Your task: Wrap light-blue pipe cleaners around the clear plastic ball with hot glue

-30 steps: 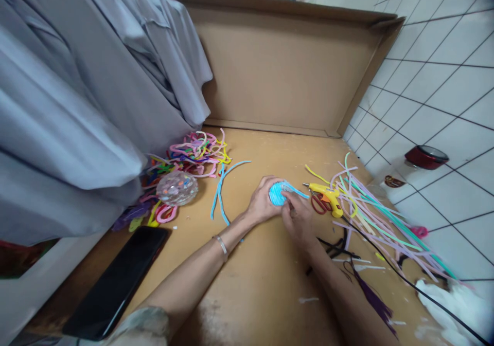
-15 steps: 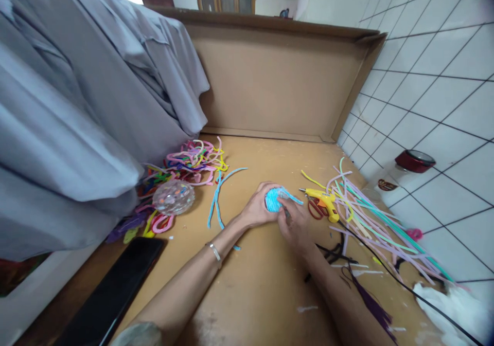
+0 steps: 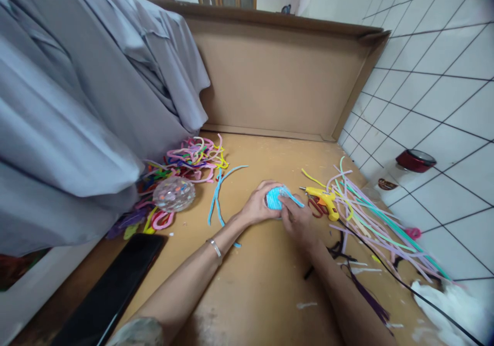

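Observation:
My left hand [image 3: 261,202] is wrapped round a small rounded piece covered with light blue pipe cleaner [image 3: 275,198], holding it above the middle of the table. From the right, my right hand [image 3: 299,220] presses closed fingertips against the front of that piece. A loose blue end sticks out past my right fingers. Exactly what those fingers pinch is partly hidden. Several blue pipe cleaners [image 3: 216,197] lie on the table left of my hands. To the right are a yellow glue gun [image 3: 323,200] and red-handled scissors [image 3: 316,207] partly under it.
Tangled coloured pipe cleaners [image 3: 195,157] and a clear round container [image 3: 174,194] sit at left, behind a black phone [image 3: 111,289]. Straight pipe cleaners [image 3: 380,228], a black cord [image 3: 389,271] and a red-lidded jar [image 3: 401,174] stand right. A cardboard panel [image 3: 278,78] closes the back.
My right hand has shifted slightly right and down along the blue piece, its fingers still against it. My left hand keeps its hold. The view has tilted a little.

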Motion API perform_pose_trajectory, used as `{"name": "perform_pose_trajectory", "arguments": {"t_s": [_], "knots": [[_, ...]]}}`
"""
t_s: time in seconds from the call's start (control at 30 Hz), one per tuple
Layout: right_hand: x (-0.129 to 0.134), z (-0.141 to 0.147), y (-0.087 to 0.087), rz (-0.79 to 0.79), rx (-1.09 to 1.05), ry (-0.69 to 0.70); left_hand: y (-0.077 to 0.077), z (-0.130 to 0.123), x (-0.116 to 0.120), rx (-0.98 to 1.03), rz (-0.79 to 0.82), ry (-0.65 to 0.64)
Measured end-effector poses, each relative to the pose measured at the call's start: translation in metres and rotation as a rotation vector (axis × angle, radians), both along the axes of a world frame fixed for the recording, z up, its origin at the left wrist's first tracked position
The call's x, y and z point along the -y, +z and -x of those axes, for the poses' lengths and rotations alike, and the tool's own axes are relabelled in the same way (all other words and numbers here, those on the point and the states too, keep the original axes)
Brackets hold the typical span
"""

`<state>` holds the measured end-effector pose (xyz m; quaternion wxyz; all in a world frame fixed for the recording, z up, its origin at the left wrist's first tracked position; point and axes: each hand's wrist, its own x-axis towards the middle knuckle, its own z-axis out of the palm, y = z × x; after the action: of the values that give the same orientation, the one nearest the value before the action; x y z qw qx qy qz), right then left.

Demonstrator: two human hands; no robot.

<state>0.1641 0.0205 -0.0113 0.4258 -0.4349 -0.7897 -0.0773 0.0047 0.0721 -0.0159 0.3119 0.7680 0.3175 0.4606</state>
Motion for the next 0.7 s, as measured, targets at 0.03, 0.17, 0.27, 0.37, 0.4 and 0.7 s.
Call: {"name": "perform_pose_trajectory", "arguments": {"t_s": [0.03,0.17,0.27,0.37,0.4,0.7], "knots": [[-0.0001,-0.0001,0.0001,0.003,-0.006,0.003,-0.0002,0.0000,-0.0001,0.001,-0.001,0.005],[-0.0007,-0.0005,0.0000,-0.023,0.007,0.007,-0.0013,-0.0002,-0.0007,0.006,-0.016,-0.003],[-0.0008,-0.0012,0.0002,-0.015,0.047,-0.013,-0.0018,-0.0002,-0.0013,0.001,-0.016,-0.004],[-0.0004,-0.0022,0.0008,0.020,0.056,-0.010,-0.0016,-0.0002,-0.0016,-0.005,-0.015,0.001],[-0.0003,-0.0024,0.0010,0.030,0.054,-0.006,-0.0014,-0.0002,-0.0016,-0.006,-0.015,0.001],[0.0014,-0.0011,0.0063,0.054,0.032,0.013,-0.0001,-0.0004,-0.0004,0.001,-0.018,0.001]]}}
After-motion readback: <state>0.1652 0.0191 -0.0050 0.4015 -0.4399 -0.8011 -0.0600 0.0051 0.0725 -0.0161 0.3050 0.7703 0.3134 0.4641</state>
